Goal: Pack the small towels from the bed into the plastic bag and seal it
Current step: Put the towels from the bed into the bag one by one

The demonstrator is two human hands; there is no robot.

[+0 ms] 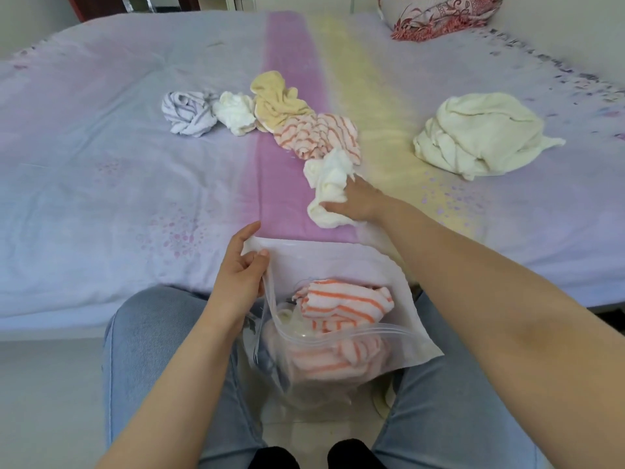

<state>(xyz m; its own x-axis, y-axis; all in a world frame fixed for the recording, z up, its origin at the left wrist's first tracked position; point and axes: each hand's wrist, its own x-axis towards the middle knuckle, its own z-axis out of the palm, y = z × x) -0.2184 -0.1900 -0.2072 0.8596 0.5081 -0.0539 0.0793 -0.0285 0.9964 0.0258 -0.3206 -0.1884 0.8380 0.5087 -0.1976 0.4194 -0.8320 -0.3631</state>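
Head view: my left hand (241,269) pinches the plastic bag's (399,336) open rim, an orange-striped towel (341,304) inside. My right hand (355,203) grips a white towel (326,184) on the bed (101,181). I can read no writing anywhere.

No readable text, label or number shows anywhere (the bedding carries only patterns)

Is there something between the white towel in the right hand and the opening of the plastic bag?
Nothing visible. The right hand grips the white towel; the left hand holds the plastic bag open below.
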